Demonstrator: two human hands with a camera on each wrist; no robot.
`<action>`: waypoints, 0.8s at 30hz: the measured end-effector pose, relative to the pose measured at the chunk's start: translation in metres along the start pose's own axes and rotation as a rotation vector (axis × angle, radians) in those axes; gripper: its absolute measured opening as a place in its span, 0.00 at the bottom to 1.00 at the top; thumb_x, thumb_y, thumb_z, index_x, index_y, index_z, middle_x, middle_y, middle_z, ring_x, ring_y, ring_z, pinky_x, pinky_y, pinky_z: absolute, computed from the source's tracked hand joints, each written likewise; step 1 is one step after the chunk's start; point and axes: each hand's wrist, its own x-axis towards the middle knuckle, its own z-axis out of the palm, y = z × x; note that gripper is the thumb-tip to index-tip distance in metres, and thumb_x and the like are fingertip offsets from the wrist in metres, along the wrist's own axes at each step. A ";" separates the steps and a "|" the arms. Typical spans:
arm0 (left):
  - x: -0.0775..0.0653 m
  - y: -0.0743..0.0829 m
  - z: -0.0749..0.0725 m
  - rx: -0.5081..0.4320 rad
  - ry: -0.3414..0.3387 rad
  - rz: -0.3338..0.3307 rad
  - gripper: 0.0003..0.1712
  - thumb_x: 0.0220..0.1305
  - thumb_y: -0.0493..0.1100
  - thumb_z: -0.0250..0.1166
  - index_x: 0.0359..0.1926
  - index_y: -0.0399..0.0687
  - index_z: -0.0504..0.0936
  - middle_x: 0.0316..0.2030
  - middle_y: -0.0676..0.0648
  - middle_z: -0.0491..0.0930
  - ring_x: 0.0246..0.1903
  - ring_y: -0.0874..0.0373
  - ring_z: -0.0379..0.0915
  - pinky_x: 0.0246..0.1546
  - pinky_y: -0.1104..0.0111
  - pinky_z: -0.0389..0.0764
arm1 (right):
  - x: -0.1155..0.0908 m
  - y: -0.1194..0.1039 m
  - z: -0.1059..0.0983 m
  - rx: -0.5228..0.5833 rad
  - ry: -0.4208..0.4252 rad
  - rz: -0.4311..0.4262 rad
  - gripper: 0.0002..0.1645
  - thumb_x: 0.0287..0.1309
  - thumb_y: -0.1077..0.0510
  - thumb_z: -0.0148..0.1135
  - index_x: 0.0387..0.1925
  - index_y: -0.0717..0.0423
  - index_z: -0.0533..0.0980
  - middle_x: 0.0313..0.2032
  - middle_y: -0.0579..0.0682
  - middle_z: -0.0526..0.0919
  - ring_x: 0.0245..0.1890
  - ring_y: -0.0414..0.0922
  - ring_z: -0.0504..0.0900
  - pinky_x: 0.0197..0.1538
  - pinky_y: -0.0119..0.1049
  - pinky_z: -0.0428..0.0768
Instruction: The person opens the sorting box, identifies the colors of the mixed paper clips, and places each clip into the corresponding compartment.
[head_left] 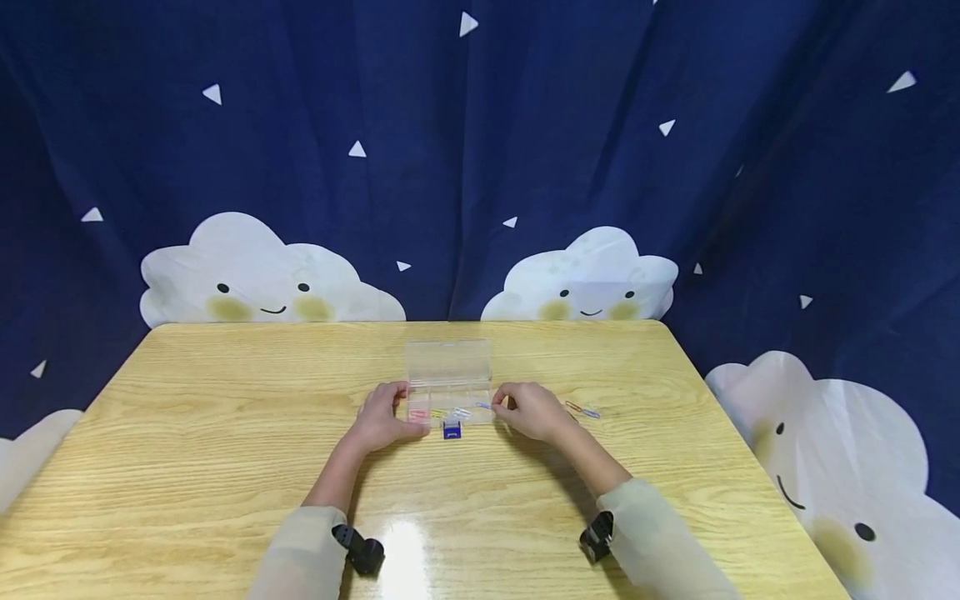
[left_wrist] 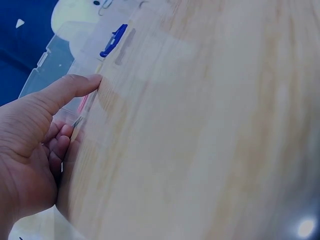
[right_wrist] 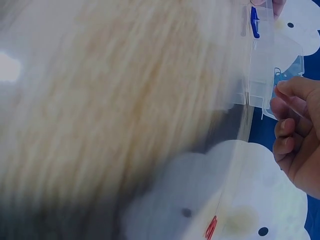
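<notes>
A clear plastic compartment box [head_left: 459,395] lies on the table with its lid [head_left: 448,360] raised at the back and a blue latch [head_left: 452,431] in front. My left hand [head_left: 383,418] grips its left end, thumb along the front edge and fingers at the side. Inside, from the left, are pink-red paper clips [head_left: 417,414], yellow paper clips [head_left: 438,413] and whitish paper clips [head_left: 461,412]. Over the right end compartment, my right hand [head_left: 529,409] pinches a blue paper clip [right_wrist: 278,75] between thumb and forefinger, its other fingers curled.
Right of the right hand, a red-orange paper clip [head_left: 573,407] and a blue paper clip [head_left: 591,413] lie on the wooden table [head_left: 225,433]. A dark blue curtain [head_left: 420,100] with clouds hangs behind the table and along its right side.
</notes>
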 end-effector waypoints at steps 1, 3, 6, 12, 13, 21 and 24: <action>0.000 0.000 0.000 0.000 0.001 0.001 0.46 0.39 0.52 0.77 0.58 0.39 0.68 0.45 0.43 0.70 0.45 0.51 0.63 0.47 0.59 0.63 | 0.000 0.000 0.001 0.006 -0.003 0.003 0.06 0.60 0.52 0.58 0.33 0.48 0.79 0.18 0.40 0.71 0.17 0.36 0.65 0.23 0.29 0.63; 0.000 0.000 0.000 0.000 0.004 0.003 0.46 0.39 0.52 0.77 0.58 0.39 0.68 0.45 0.43 0.71 0.46 0.50 0.64 0.48 0.59 0.63 | 0.001 0.000 0.001 0.018 -0.006 0.005 0.06 0.60 0.52 0.58 0.33 0.48 0.79 0.18 0.40 0.72 0.17 0.36 0.65 0.23 0.29 0.63; 0.000 0.001 0.000 0.003 0.007 0.007 0.47 0.40 0.52 0.77 0.59 0.39 0.68 0.47 0.42 0.71 0.47 0.50 0.64 0.49 0.57 0.64 | 0.002 0.000 0.003 0.033 -0.011 0.008 0.06 0.60 0.52 0.57 0.33 0.48 0.79 0.18 0.40 0.72 0.16 0.36 0.65 0.23 0.29 0.64; 0.000 0.001 0.000 0.003 0.002 0.001 0.48 0.39 0.52 0.77 0.60 0.38 0.67 0.48 0.42 0.71 0.48 0.49 0.65 0.50 0.56 0.64 | 0.003 0.000 0.006 0.040 0.003 -0.016 0.06 0.60 0.53 0.57 0.33 0.48 0.79 0.17 0.40 0.72 0.16 0.35 0.66 0.23 0.29 0.65; 0.000 0.001 0.000 0.003 0.004 0.001 0.48 0.39 0.52 0.77 0.60 0.39 0.67 0.48 0.42 0.71 0.48 0.50 0.64 0.50 0.56 0.64 | 0.003 0.000 0.006 0.046 0.008 -0.022 0.06 0.60 0.53 0.57 0.33 0.48 0.79 0.17 0.40 0.72 0.16 0.35 0.66 0.23 0.29 0.65; 0.000 0.000 0.000 0.005 0.003 0.012 0.47 0.39 0.52 0.77 0.59 0.38 0.68 0.47 0.42 0.71 0.47 0.49 0.64 0.49 0.57 0.63 | 0.008 0.000 0.011 0.070 0.016 -0.027 0.06 0.59 0.54 0.58 0.32 0.49 0.79 0.16 0.40 0.74 0.15 0.35 0.67 0.24 0.29 0.66; 0.000 0.000 0.000 0.011 0.000 0.009 0.48 0.39 0.53 0.77 0.60 0.38 0.67 0.47 0.42 0.71 0.47 0.49 0.64 0.49 0.56 0.64 | 0.009 -0.001 0.012 0.056 0.011 -0.013 0.06 0.59 0.54 0.58 0.31 0.49 0.79 0.16 0.40 0.74 0.16 0.36 0.67 0.24 0.29 0.66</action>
